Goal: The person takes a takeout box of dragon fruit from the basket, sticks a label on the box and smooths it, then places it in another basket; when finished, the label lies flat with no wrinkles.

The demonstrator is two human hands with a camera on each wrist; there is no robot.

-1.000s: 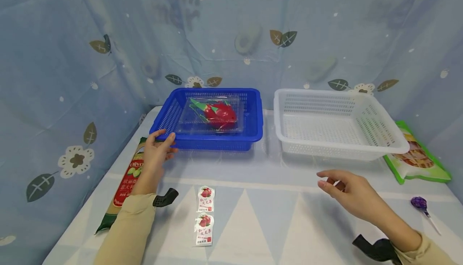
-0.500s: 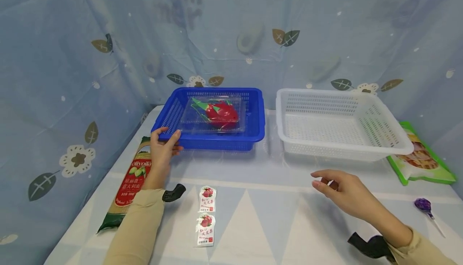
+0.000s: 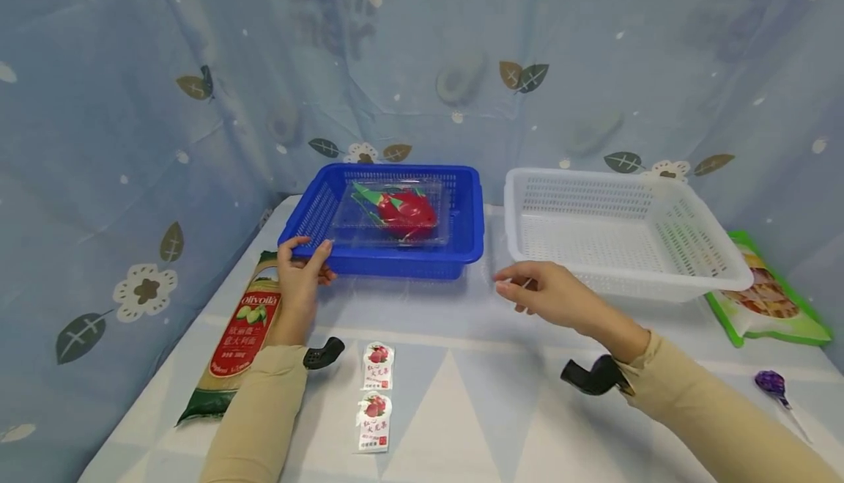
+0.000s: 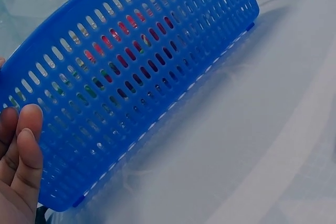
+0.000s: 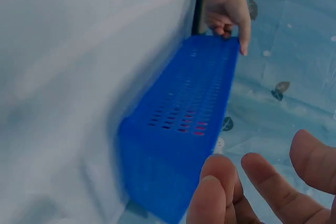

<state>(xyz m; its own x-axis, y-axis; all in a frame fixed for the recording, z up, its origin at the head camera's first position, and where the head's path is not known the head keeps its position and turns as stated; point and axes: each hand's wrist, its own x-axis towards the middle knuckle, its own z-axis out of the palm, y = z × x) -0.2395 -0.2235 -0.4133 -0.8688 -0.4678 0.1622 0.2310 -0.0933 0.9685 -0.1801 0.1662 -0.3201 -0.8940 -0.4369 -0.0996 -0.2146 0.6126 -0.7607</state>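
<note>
A blue plastic basket stands at the back left with a clear plastic box in it. Inside the box is a red dragon fruit with green tips. My left hand grips the basket's near left corner, thumb at the rim and fingers curled below it; the left wrist view shows the fingertips against the slotted wall. Between the two baskets, just in front of them, my right hand hovers with loosely bent fingers, holding nothing visible. In the right wrist view its fingers are close to the blue basket's right end.
A white basket stands at the back right, partly over a green snack bag. An olive-labelled pasta bag lies by the left arm. Two dragon fruit stickers lie in front; a purple lollipop lies far right.
My right hand has moved left and forward, from in front of the white basket towards the blue basket's right end. The left hand has stayed at the blue basket's corner, shifting slightly right.
</note>
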